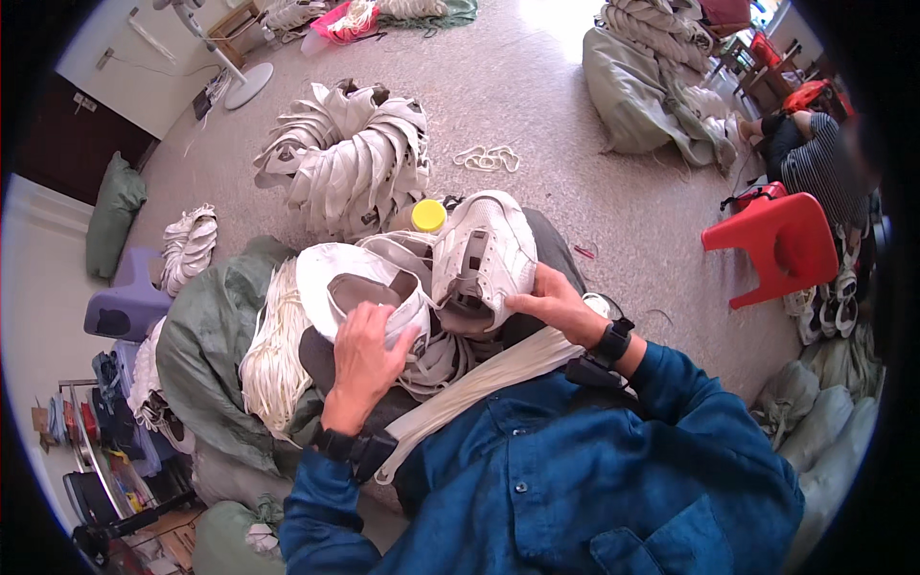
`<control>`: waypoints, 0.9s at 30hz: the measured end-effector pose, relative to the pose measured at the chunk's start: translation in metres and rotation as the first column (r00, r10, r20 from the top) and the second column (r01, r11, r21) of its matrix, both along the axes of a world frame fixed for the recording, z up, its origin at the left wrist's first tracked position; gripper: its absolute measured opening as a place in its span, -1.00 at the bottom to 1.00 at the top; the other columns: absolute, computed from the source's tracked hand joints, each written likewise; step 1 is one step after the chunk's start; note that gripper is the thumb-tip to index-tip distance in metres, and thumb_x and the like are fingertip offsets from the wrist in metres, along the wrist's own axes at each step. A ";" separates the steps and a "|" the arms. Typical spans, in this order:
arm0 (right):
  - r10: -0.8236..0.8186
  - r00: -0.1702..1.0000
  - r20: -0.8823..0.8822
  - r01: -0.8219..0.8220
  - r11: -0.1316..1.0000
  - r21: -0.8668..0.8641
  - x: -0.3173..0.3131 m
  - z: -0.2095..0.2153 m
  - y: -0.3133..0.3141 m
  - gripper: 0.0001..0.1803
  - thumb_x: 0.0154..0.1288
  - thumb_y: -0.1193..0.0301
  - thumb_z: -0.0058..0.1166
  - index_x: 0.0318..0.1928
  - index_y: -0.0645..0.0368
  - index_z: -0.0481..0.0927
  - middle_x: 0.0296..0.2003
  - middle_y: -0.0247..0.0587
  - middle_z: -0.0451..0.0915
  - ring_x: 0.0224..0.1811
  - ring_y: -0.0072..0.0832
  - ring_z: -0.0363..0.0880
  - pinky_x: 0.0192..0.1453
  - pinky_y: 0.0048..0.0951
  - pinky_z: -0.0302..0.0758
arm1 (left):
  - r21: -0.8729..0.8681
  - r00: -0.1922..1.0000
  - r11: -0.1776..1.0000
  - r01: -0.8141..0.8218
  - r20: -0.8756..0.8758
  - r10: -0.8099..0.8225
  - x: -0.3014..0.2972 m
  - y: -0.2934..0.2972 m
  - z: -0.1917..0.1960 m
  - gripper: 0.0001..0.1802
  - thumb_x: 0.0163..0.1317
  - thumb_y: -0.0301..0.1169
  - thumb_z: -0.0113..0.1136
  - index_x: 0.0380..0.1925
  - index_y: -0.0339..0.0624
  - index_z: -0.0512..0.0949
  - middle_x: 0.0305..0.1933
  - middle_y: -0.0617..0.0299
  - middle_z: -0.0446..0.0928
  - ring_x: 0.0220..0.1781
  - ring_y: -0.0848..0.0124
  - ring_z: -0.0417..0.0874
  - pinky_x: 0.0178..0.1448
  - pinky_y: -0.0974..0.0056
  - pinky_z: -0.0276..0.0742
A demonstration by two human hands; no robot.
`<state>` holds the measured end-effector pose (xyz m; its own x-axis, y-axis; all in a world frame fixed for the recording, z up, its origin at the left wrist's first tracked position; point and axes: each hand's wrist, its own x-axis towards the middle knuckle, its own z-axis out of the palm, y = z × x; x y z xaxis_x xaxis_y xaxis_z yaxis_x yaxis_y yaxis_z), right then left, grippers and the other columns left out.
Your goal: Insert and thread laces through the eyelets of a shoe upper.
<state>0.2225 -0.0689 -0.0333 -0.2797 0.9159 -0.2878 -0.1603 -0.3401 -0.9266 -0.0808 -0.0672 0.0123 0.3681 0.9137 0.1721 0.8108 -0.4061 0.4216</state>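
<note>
My left hand (366, 356) rests on a white shoe upper (356, 283) lying sole-side open on my lap, its fingers curled over the near edge. My right hand (556, 304) grips the side of a second white shoe upper (487, 251), held tilted with its tongue opening facing me. A bundle of white laces (489, 376) lies across my lap under both wrists. More flat uppers (436, 359) are stacked between my hands.
A fanned pile of white uppers (350, 158) sits on the floor ahead, with a yellow-capped bottle (427, 216) near it. A hank of white laces (273, 350) lies on a green sack (206, 345) at my left. A red plastic stool (781, 244) and a seated person (815, 158) are at right.
</note>
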 end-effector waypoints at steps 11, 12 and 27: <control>-0.035 0.440 0.897 -0.484 0.833 0.269 -0.008 0.046 -0.012 -0.41 0.26 -0.04 0.22 -0.26 0.35 0.49 -0.35 0.17 0.63 -0.28 0.09 0.65 -0.23 -0.07 0.56 | 0.073 0.911 0.993 0.088 -0.410 -0.051 0.082 0.055 -0.026 -0.86 0.08 -0.31 0.26 -0.41 -0.12 0.62 -0.46 0.09 0.67 -0.34 0.11 0.71 -0.02 0.10 0.47; -0.029 0.423 0.906 -0.494 0.830 0.258 -0.013 0.041 -0.008 -0.43 0.26 -0.01 0.20 -0.27 0.36 0.47 -0.35 0.18 0.62 -0.28 0.12 0.64 -0.22 -0.04 0.55 | 0.038 0.917 0.997 0.072 -0.395 -0.051 0.080 0.050 -0.018 -0.85 0.08 -0.31 0.26 -0.42 -0.13 0.61 -0.46 0.06 0.67 -0.35 0.11 0.71 -0.03 0.09 0.47; -0.253 0.554 0.793 -0.363 0.783 0.504 -0.033 -0.007 0.004 -0.72 0.21 0.32 0.07 -0.31 0.35 0.46 -0.38 0.19 0.59 -0.31 0.11 0.63 -0.20 0.01 0.57 | 0.193 0.998 0.980 0.056 0.011 -0.060 0.097 0.072 -0.019 -0.59 0.09 -0.49 0.20 0.00 -0.14 0.48 -0.14 0.04 0.47 -0.07 0.07 0.58 0.07 0.05 0.46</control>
